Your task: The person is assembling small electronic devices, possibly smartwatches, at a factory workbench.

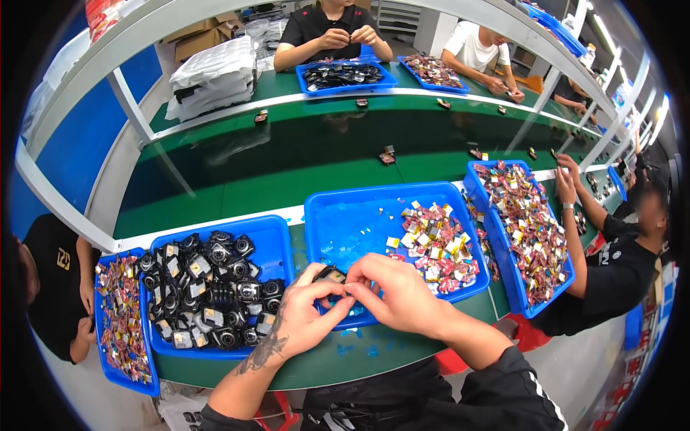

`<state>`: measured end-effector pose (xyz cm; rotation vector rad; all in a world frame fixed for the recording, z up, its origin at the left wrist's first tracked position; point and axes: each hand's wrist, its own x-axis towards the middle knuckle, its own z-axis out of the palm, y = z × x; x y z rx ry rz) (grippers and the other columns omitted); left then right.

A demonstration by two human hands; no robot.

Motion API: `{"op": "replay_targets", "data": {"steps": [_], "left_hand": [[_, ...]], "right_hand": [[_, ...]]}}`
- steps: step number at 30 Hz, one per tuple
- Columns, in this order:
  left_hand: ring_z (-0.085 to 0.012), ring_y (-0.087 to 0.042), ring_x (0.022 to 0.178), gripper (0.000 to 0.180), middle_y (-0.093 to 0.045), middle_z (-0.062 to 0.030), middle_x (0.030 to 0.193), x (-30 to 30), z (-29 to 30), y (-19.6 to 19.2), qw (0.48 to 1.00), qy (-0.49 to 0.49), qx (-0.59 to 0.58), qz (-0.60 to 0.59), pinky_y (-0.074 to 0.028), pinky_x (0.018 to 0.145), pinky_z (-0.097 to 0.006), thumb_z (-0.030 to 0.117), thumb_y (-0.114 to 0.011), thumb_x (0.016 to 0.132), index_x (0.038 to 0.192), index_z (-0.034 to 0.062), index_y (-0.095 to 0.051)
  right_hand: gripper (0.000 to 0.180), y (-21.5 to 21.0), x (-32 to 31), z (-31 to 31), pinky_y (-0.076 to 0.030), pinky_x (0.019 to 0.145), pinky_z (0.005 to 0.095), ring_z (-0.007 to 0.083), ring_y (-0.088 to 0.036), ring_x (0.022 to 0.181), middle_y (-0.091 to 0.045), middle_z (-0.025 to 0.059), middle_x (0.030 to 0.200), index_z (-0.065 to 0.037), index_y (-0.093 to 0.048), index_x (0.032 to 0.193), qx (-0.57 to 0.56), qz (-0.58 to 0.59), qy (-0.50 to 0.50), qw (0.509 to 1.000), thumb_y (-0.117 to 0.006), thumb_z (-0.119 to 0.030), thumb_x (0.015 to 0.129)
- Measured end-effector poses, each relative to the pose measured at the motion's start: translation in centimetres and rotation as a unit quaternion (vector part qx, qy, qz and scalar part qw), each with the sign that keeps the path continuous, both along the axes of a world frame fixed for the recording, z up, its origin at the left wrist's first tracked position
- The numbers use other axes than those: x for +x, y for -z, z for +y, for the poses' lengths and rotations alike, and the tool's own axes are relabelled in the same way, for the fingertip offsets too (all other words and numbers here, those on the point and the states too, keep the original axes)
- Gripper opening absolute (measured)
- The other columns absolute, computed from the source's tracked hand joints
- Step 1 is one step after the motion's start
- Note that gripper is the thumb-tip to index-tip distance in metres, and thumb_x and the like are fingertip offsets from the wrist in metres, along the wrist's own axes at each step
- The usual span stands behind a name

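Observation:
My left hand (pixel 305 312) is closed around a small black watch housing (pixel 330 275), whose upper part shows between thumb and fingers. Thumb and fingers of my right hand (pixel 399 294) pinch together right at the housing's near edge; what lies between them is hidden. Both hands are above the front edge of a blue tray (pixel 352 192), where small pink-and-white parts with yellow bits (pixel 435 248) are heaped on the right side. To the left of my hands, another blue tray (pixel 273 233) holds many similar black watch housings (pixel 215 287).
Narrow blue trays of small mixed parts stand at far left (pixel 149 381) and right (pixel 471 176). Beyond runs a green conveyor belt (pixel 287 172) with scattered small pieces (pixel 388 154). A white metal frame (pixel 129 108) rises at left. Co-workers sit opposite and on both sides.

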<state>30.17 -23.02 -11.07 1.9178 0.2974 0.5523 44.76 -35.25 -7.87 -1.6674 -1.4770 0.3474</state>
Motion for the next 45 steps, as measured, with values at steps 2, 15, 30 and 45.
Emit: {"op": "replay_targets", "data": {"steps": [2, 15, 30, 45], "left_hand": [[-0.0138, -0.059, 0.072, 0.015, -0.060, -0.0102, 0.103, 0.0, 0.1, -0.2, 1.000, -0.006, -0.007, 0.007, -0.048, 0.059, -0.025, 0.009, -0.075, 0.080, 0.092, 0.0013, -0.071], [-0.0110, -0.061, 0.087, 0.008, -0.055, -0.0051, 0.099, 0.5, 0.8, 0.9, 0.977, -0.056, -0.206, -0.011, -0.053, 0.066, -0.020, 0.001, -0.069, 0.086, 0.093, -0.0037, -0.067], [-0.0060, -0.055, 0.081, 0.029, -0.059, -0.0057, 0.104, 0.4, 0.1, 0.2, 0.955, -0.012, -0.290, -0.054, -0.046, 0.065, -0.020, 0.008, -0.058, 0.095, 0.123, 0.0035, -0.052], [-0.0177, -0.068, 0.093, 0.025, -0.069, -0.0137, 0.105, 1.0, -0.6, 0.3, 0.924, -0.148, -0.335, -0.109, -0.055, 0.080, -0.028, 0.002, -0.064, 0.091, 0.114, -0.0067, -0.063]], "right_hand": [[0.009, 0.0, -0.2, 0.1, -0.050, 0.057, 0.0318, 0.0225, -0.064, 0.068, -0.061, 0.0086, 0.079, -0.004, -0.063, 0.089, 0.029, -0.047, 0.009, 0.998, -0.070, -0.004, 0.083], [0.015, 1.7, 0.3, -0.8, -0.051, 0.060, 0.0387, 0.0289, -0.063, 0.068, -0.063, 0.0119, 0.080, -0.003, -0.062, 0.091, 0.091, -0.156, 0.047, 0.982, -0.065, 0.005, 0.078], [0.015, 3.0, 1.4, 0.6, -0.054, 0.077, 0.0265, 0.0159, -0.062, 0.098, -0.064, 0.0102, 0.106, 0.002, -0.064, 0.100, 0.093, 0.362, -0.029, 0.927, -0.067, 0.002, 0.086], [0.011, 1.3, -1.7, 2.0, -0.057, 0.064, 0.0273, 0.0169, -0.070, 0.074, -0.069, 0.0105, 0.082, 0.000, -0.068, 0.092, 0.083, 0.092, 0.088, 0.988, -0.072, -0.003, 0.083]]}}
